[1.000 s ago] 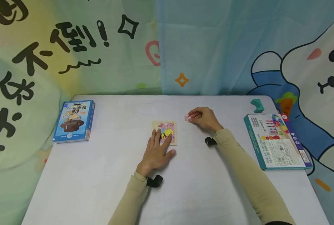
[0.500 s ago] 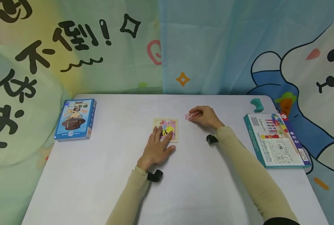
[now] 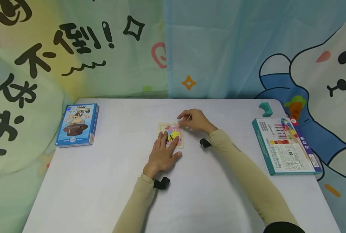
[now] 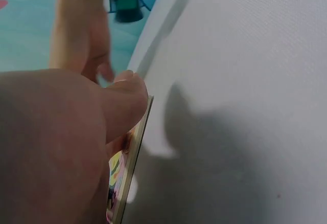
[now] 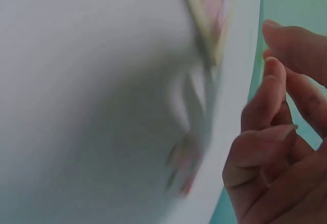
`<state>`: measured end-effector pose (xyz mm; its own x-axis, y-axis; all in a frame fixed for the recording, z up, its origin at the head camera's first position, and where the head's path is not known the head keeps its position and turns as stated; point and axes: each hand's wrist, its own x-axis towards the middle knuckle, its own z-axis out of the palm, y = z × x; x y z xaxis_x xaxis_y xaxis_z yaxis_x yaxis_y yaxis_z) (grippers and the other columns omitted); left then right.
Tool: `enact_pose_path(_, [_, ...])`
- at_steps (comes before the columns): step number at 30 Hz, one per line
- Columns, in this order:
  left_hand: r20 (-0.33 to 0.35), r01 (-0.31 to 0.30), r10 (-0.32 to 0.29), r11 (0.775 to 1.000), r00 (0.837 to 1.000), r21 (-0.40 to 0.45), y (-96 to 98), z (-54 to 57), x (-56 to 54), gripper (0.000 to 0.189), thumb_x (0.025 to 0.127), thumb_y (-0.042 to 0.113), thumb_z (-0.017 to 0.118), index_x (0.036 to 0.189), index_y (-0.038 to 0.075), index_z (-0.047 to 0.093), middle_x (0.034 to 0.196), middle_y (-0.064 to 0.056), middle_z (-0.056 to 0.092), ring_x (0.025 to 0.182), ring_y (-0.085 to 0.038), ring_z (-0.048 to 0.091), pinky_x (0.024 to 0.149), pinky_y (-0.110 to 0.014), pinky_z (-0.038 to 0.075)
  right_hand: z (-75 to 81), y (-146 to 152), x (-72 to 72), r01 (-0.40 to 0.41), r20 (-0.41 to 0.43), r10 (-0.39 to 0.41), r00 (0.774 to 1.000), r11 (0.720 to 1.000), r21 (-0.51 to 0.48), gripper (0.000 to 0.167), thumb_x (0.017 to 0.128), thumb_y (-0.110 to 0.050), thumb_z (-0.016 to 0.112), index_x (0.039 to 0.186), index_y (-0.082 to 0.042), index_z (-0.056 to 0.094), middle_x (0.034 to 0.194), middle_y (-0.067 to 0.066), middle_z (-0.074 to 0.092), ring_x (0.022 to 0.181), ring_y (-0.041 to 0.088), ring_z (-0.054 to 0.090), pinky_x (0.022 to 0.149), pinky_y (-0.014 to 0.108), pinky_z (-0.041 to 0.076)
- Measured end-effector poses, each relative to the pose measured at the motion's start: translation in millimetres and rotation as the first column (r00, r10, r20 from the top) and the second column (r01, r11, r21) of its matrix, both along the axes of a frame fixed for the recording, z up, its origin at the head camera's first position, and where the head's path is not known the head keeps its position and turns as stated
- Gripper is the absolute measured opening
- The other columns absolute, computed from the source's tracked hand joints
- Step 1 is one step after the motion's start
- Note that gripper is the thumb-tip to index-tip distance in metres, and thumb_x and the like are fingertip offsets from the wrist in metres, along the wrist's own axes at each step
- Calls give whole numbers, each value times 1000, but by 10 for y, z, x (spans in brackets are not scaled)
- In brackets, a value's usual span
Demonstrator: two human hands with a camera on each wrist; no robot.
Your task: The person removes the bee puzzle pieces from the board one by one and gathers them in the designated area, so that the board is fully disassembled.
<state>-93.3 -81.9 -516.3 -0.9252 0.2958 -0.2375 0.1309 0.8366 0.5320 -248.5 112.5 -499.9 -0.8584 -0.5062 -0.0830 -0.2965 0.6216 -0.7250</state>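
Observation:
My left hand [image 3: 162,158] rests with straight fingers on the lower left of a small bee picture puzzle [image 3: 175,132] in a pale wooden frame. In the left wrist view the puzzle's edge [image 4: 134,168] shows below the thumb. My right hand [image 3: 196,120] hovers at the frame's upper right corner, fingers loosely bent. In the right wrist view nothing shows between its fingertips. A blurred pinkish puzzle piece [image 5: 186,166] lies on the table near the frame; in the head view the right hand hides it.
A blue box [image 3: 77,125] with a hat picture lies at the table's left. At the right are a white and teal box [image 3: 286,145] and a teal curved block [image 3: 266,109]. A printed curtain [image 3: 213,48] hangs behind the white table [image 3: 126,194].
My right hand has moved left from the small pink piece to the puzzle's upper right corner. The left hand has stayed on the puzzle.

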Motion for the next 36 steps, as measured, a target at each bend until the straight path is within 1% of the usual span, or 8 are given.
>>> enact_pose_path(5, [6,0,0,1000,1000,-15,0,20,-43,65,110,47,48,167,20,35,178,-22,4,166,-40,-5,133,-57,6,67,-277,-12,-133,-3,134,991,990,39,21,95,-14,77,116,-9,80,96,7,76,81,18,67,73,31,53])
enact_pose_path(9, [27,-2,2,1000,1000,-11,4,11,-83,65,110,48,48,168,21,35,179,-20,2,166,-38,-7,133,-56,5,103,-414,-29,-188,16,187,982,976,110,21,97,-15,74,117,-11,81,102,6,76,89,19,70,82,36,55])
enact_pose_path(15, [52,-6,6,1000,999,4,14,-83,-130,67,110,51,46,169,24,30,179,-18,-3,166,-35,-13,134,-55,1,111,-494,-48,-198,54,191,980,961,194,19,99,-15,75,117,-14,81,107,5,76,97,20,71,90,40,56])
enact_pose_path(20, [38,-16,16,1000,999,-17,15,-147,-122,67,110,53,45,169,26,29,179,-16,-1,166,-34,-12,134,-55,2,103,-535,-48,-212,73,201,977,948,236,20,97,-10,76,115,-16,81,111,5,74,100,21,68,93,42,55])
enact_pose_path(26, [33,-30,31,999,999,-11,23,-148,-104,67,110,52,47,169,27,30,179,-17,0,166,-35,-12,134,-55,3,116,-582,-38,-222,52,216,975,931,291,17,96,-8,76,108,-19,81,111,2,74,100,21,65,94,44,54])
enact_pose_path(29, [37,-37,37,999,999,-11,33,-125,-99,67,110,52,47,169,27,30,179,-17,0,166,-35,-11,134,-55,3,118,-604,-40,-224,50,220,974,924,308,17,96,-7,76,107,-19,80,113,2,74,105,22,65,98,46,54])
enact_pose_path(33, [37,-34,35,999,999,-21,44,-71,-84,66,110,50,48,169,26,30,179,-18,2,166,-36,-9,134,-56,5,83,-613,-60,-241,44,239,970,925,293,17,95,-3,75,107,-14,79,117,5,74,115,26,66,106,46,52])
enact_pose_path(36, [47,-32,33,999,998,-30,42,-77,-88,68,109,50,49,170,26,29,179,-18,1,166,-36,-10,134,-55,4,47,-610,-73,-260,31,261,965,928,266,18,94,0,74,107,-11,77,118,8,74,116,28,65,109,45,50])
